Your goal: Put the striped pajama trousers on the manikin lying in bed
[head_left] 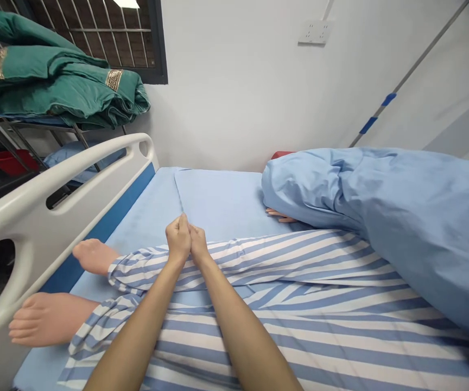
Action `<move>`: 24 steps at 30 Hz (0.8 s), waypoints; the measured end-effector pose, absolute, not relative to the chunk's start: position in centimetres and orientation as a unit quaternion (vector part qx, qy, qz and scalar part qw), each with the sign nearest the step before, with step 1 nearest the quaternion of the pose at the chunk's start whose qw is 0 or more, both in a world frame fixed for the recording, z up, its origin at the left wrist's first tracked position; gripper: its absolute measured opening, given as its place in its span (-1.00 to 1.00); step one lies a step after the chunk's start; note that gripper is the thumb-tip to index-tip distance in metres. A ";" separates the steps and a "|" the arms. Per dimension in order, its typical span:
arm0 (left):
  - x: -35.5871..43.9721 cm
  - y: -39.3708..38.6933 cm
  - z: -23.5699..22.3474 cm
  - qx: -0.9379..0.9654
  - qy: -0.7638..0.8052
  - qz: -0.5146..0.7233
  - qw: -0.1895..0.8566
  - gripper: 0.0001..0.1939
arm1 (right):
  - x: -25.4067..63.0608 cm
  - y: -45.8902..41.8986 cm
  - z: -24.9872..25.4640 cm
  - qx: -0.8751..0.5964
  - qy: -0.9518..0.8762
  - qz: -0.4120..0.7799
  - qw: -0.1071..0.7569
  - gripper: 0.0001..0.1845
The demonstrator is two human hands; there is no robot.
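Observation:
Both my hands are closed into fists side by side above the far leg of blue-and-white striped trousers [275,252]. My left hand [178,237] touches my right hand [198,243] at the knuckles. A crease or edge in the light blue bed sheet [222,193] runs to the top of my left hand. Whatever my fingers grip, if anything, is hidden. The trousers are on a mannequin-like figure lying on the bed, with its bare far foot [95,256] and near foot [51,319] at the left.
A cream bed end board [92,157] with a blue lower strip stands beyond the feet. A blue cover [385,195] lies bunched at the right, with fingers [281,215] showing beneath it. Green bedding [59,81] is piled on a rack by the barred window.

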State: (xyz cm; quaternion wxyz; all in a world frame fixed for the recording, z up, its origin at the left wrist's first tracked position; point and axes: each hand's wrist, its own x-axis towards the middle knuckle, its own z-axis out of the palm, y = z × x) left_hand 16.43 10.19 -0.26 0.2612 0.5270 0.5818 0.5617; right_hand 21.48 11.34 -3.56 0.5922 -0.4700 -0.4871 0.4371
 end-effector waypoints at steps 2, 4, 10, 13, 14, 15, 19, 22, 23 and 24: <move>16.8 10.2 -1.6 0.484 0.616 0.571 0.244 -0.64 | 21.6 11.5 -3.8 -0.459 -0.481 0.448 0.597 -0.64; 16.7 10.1 -2.9 0.456 0.641 0.571 0.234 -0.66 | 21.5 11.5 -4.0 -0.463 -0.499 0.441 0.586 -0.62; 15.8 9.9 -3.9 0.508 0.650 0.524 0.213 -0.64 | 21.1 11.3 -3.2 -0.519 -0.499 0.406 0.562 -0.63; 15.9 9.7 -3.9 0.532 0.629 0.522 0.222 -0.63 | 22.2 10.8 -1.3 -0.548 -0.574 0.348 0.499 -0.61; 15.9 9.7 -3.9 0.542 0.622 0.519 0.225 -0.64 | 22.6 10.6 -0.8 -0.545 -0.605 0.319 0.485 -0.60; 16.0 9.7 -4.0 0.551 0.617 0.514 0.228 -0.64 | 23.1 10.3 -0.4 -0.537 -0.630 0.294 0.478 -0.59; 16.2 9.7 -4.2 0.584 0.619 0.481 0.210 -0.64 | 24.2 9.5 -1.2 -0.536 -0.639 0.259 0.488 -0.58; 16.3 9.7 -4.1 0.584 0.628 0.473 0.201 -0.63 | 24.4 9.3 -2.8 -0.544 -0.621 0.263 0.500 -0.57; 16.4 9.7 -4.0 0.584 0.628 0.471 0.206 -0.63 | 24.5 9.3 -3.2 -0.537 -0.618 0.271 0.506 -0.57; 16.6 9.7 -3.7 0.585 0.626 0.468 0.217 -0.64 | 24.5 9.3 -3.4 -0.528 -0.612 0.283 0.517 -0.57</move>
